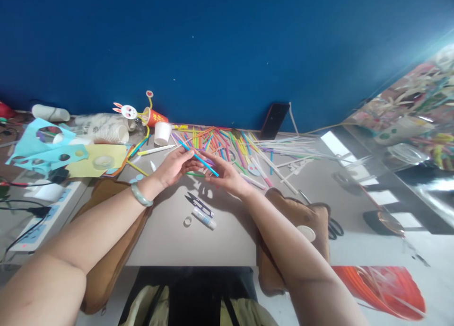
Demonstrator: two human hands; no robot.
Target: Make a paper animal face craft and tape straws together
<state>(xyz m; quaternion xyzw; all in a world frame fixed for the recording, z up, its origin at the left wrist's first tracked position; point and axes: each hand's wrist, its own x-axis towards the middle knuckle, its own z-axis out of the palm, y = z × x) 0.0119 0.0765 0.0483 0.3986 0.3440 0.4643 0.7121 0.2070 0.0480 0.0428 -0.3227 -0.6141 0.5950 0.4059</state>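
Observation:
A blue drinking straw (203,162) slants between my two hands above the table. My left hand (176,167), with a pale bangle (141,194) at its wrist, has its fingers closed round the straw's upper part. Near the lower end, the fingers of my right hand (227,175) pinch the same straw. Below them on the table lie thread snips (199,205), a white and blue glue tube (204,218) and a small ring of tape (187,221). Behind the hands spreads a pile of coloured straws and sticks (213,139).
At the back left, a white paper cup (162,133) stands by a red cup (156,118) bearing a rabbit face (128,111). A phone (275,121) leans on the blue wall. Brown cushions lie beneath both forearms; a power strip (46,217) is at left, a red bin (383,288) lower right.

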